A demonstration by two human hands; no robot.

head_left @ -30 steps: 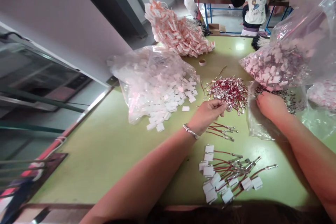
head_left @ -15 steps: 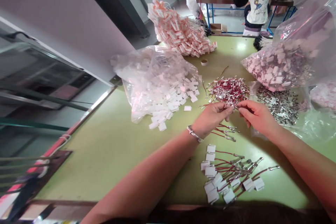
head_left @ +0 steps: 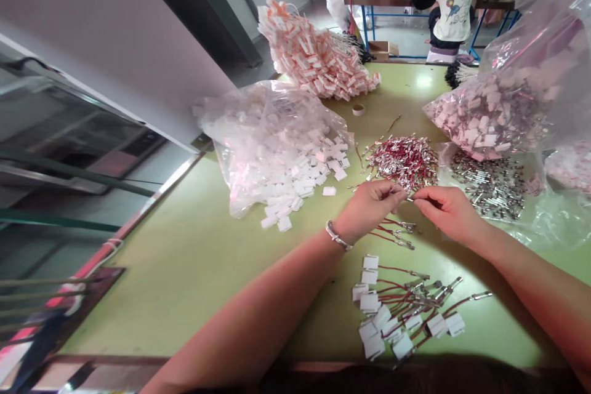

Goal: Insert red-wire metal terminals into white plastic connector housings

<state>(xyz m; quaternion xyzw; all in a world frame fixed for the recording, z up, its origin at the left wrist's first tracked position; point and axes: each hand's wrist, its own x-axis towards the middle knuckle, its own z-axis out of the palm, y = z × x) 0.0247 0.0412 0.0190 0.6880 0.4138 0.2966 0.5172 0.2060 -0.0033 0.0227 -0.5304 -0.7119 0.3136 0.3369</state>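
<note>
My left hand (head_left: 370, 208), with a bracelet at its wrist, is closed in a pinch. Facing it, my right hand (head_left: 447, 210) is pinched too. Between the fingertips shows the end of a small metal terminal (head_left: 409, 199); the fingers hide most of it. Just beyond the hands lies a heap of short red wires with metal terminals (head_left: 404, 160). Several more red wires (head_left: 392, 234) stick out below my left hand; whether it holds them I cannot tell. Closer to me are wires with white plastic housings (head_left: 369, 303) on one end and metal parts on the other.
Left of the heap, a clear bag (head_left: 249, 135) spills white housings (head_left: 302, 188). Behind stands a bundle of orange-and-white connectors (head_left: 318, 58). At right are loose metal parts (head_left: 489, 181) and a bag of pinkish white pieces (head_left: 489, 111). A tape roll (head_left: 358, 109) and a seated person (head_left: 455, 12) are farther back.
My right hand has shifted slightly down and left, its fingers more closed together. The left hand has barely moved. The piles look the same.
</note>
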